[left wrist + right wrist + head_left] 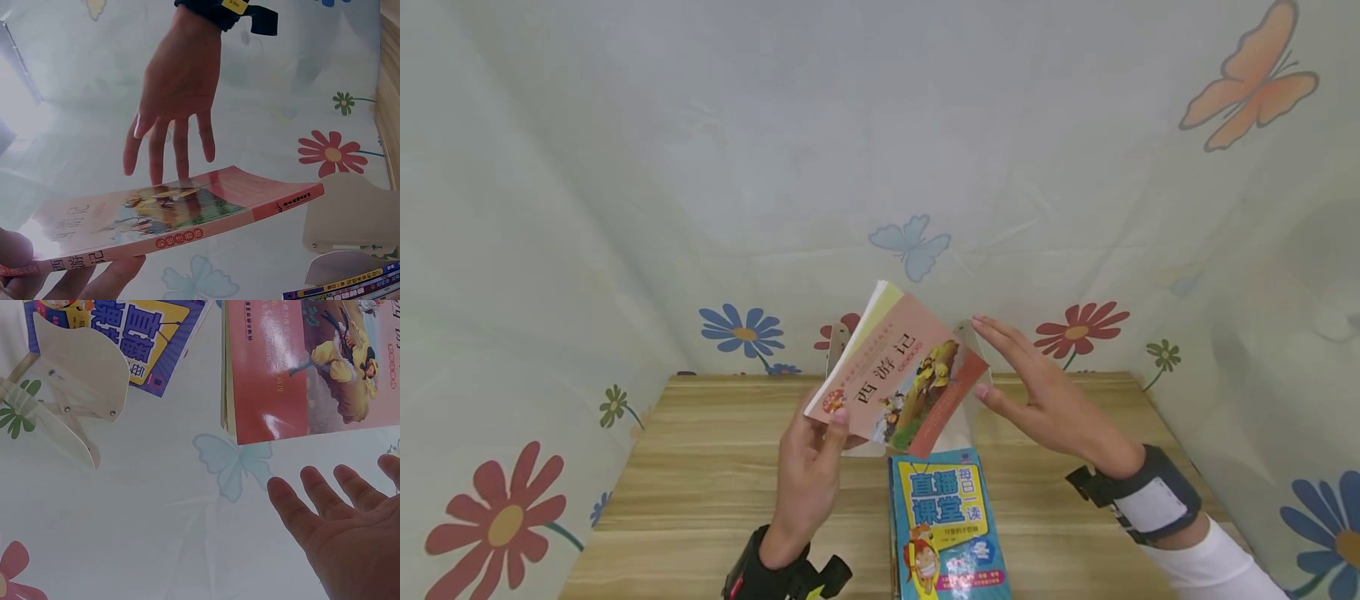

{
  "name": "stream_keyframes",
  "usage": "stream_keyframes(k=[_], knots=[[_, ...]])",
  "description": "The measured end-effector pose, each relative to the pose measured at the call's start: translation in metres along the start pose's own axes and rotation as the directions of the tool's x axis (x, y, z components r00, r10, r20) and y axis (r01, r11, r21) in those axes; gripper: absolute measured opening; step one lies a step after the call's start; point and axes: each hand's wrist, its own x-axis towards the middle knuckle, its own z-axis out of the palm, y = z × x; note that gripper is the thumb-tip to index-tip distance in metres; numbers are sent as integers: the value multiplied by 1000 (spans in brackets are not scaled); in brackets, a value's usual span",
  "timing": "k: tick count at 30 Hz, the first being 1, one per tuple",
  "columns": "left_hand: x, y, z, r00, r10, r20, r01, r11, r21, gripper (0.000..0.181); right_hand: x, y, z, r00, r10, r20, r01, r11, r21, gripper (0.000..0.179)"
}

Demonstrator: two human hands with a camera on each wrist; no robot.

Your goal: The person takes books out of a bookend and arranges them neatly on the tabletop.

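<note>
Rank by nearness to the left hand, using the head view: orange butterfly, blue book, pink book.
1. Pink book: gripped in the left hand.
2. Blue book: on the table, right of that hand.
3. Orange butterfly: far upper right.

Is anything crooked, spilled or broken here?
Nothing looks spilled or broken. The pink book slants, but that isn't really odd: the left hand holds it up in the air by one end. The blue book nearby shows its cover, with no tear that I can see.

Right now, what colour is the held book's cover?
The book cover is mostly pink, with a red band along one edge, clearest in the head view.
</note>
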Motion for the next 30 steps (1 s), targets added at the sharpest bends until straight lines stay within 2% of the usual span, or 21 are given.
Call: stream_keyframes(k=[4, 9, 13, 17, 20, 25, 30], knots=[[-4, -10, 0, 1000, 11, 12, -10, 999, -41, 39, -1, -1, 1, 1000, 9, 6, -9, 1000, 15, 72], [-6, -13, 1, 998, 34, 61, -28, 995, -94, 39, -1, -3, 1, 1000, 5, 13, -6, 999, 51, 73], [-6, -15, 1, 992, 63, 105, -51, 992, -118, 40, -1, -3, 1, 1000, -18, 26, 14, 992, 128, 73], [-9, -19, 1, 990, 79, 118, -63, 989, -134, 39, -2, -5, 0, 998, -24, 58, 8, 964, 266, 71], [-10, -24, 0, 986, 95, 139, -72, 984, -163, 38, -3, -7, 0, 994, -28, 105, -12, 932, 362, 66], [-12, -29, 0, 976, 124, 177, -85, 973, -216, 37, -7, -9, -1, 985, -59, 160, -18, 899, 438, 52], [-13, -30, 0, 976, 134, 173, -92, 969, -228, 38, -7, -17, -4, 982, -37, 185, -49, 897, 440, 47]])
